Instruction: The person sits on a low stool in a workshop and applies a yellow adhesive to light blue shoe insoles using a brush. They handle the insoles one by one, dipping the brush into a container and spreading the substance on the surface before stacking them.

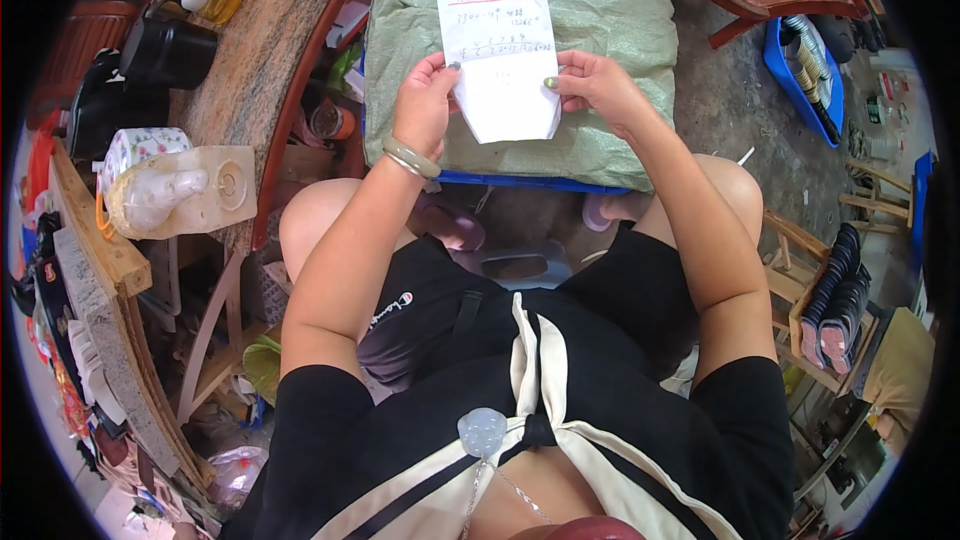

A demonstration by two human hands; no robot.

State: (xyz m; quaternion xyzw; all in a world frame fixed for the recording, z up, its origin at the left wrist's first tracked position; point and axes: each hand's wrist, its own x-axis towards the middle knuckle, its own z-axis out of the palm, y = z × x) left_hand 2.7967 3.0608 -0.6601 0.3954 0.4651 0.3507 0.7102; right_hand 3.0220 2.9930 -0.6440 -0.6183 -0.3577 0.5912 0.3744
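A white sheet of paper (503, 90) with a red printed heading and handwriting is held up between my two hands. My left hand (427, 100) pinches its left edge, thumb on the front; a pale bangle circles that wrist. On the opposite edge, my right hand (597, 90) grips the sheet the same way, thumb in front and the other fingers mostly behind. The lower part of the paper bends and narrows. Beneath it lies a large green woven sack (620, 30), spread over something with a blue edge (520, 181).
Left of me stands a wooden table (270, 30) with a black container (180, 52) and a floral container (145, 145). A blue tray (805, 90) of stacked items rests on the floor at right. Nearer, a wooden rack (790, 285) holds dark slippers or soles (838, 285).
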